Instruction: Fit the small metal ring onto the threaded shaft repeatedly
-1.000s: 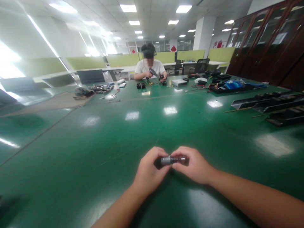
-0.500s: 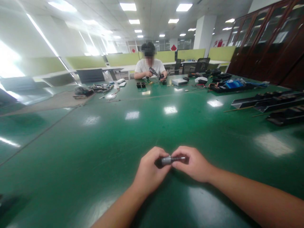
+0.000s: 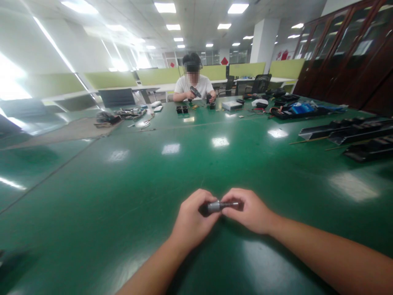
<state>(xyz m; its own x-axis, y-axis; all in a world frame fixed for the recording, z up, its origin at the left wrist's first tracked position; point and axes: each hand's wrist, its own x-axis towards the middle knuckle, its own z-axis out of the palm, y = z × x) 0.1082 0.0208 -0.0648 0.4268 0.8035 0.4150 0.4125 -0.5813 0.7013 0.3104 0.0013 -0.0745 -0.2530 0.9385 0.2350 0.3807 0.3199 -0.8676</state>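
Two bare hands met on one small cylindrical tool at the lower centre of the frame, above the table. The left grip was closed around its dark rear end, fingers wrapped and thumb below; the right grip appeared to pinch the base of the slender shaft between thumb and forefinger, its other fingers curled behind. The thing looked stiff and probably rather dense for its size, sturdy rather than fragile; the smooth grey collar might slide under the skin, so the thick body seemed the surer place to hold, with the thin shaft better suited to a light pinch. The collar had a dull metallic sheen, the shaft was narrower and darker, and its tip shone. Around the hands the table was glossy green, smooth enough to mirror the ceiling lights. At the right edge lay long black channels with angular metal walls; above them, a crumpled, shiny blue bundle. Near the upper centre sat a pale flat box and squarish black blocks, before a co-worker in a white shirt. Reddish-brown glazed cabinets filled the upper right.
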